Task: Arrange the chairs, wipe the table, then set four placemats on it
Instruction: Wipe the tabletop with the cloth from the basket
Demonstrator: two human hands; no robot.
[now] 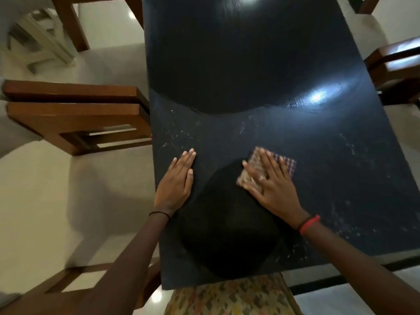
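Note:
A long dark glossy table (250, 71) runs away from me, with white smears and specks on its near half. My right hand (272, 185) lies flat on a folded checked cloth (288, 164) and presses it to the tabletop, right of the middle. The cloth shows past my fingertips and under my thumb. My left hand (177, 185) rests palm down on the table near its left edge, fingers together, holding nothing. No placemats are in view.
A wooden chair (75, 114) stands against the table's left side, another (68, 23) farther back on the left. On the right, a chair (395, 64) sits close to the table edge. A chair frame (68, 278) shows at the near left. Pale tiled floor surrounds the table.

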